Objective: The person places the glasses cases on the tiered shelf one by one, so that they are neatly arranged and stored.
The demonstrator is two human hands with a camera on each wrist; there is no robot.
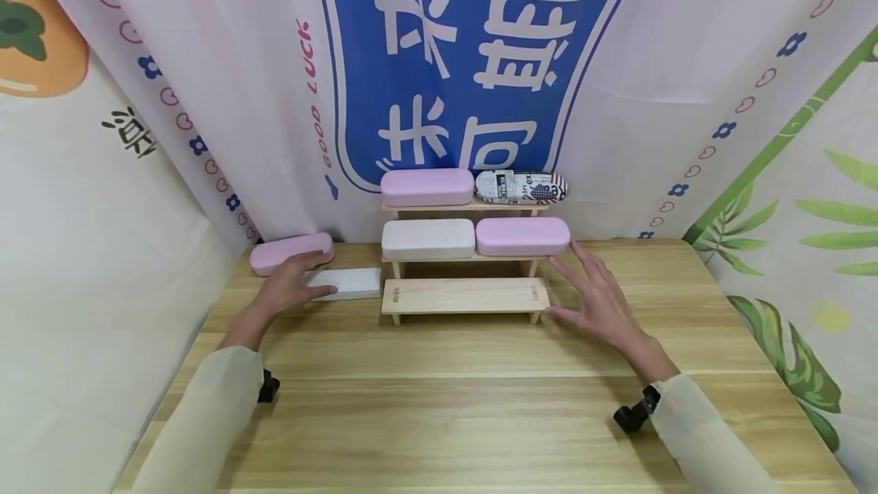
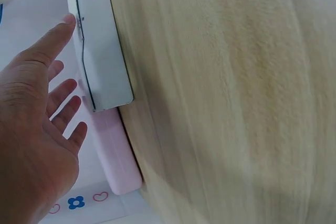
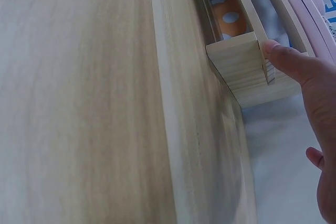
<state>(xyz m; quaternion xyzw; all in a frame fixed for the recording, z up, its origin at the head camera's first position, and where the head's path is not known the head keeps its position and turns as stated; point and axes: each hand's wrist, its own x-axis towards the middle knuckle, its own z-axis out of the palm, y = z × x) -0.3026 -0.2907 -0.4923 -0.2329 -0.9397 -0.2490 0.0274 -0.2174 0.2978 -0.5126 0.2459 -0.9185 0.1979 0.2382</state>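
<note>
My left hand (image 1: 288, 286) is at a white glasses case (image 1: 350, 281) lying on the table left of a wooden tiered stand (image 1: 466, 296). Its thumb touches or nearly touches the white case's side in the left wrist view, the other fingers loosely extended. Behind it, a pink glasses case (image 1: 284, 252) lies close to those fingers. At the stand's right end is my right hand (image 1: 604, 302), fingers spread, the thumb against the end of a lower board. A pale glasses case (image 1: 428, 239) and a pink one (image 1: 523, 236) rest on the middle tier.
On the top tier sit a pink case (image 1: 427, 187) and a newsprint-patterned case (image 1: 521, 187). Printed cloth (image 1: 617, 136) hangs behind the wooden table (image 1: 439, 402), and more cloth hangs along both sides.
</note>
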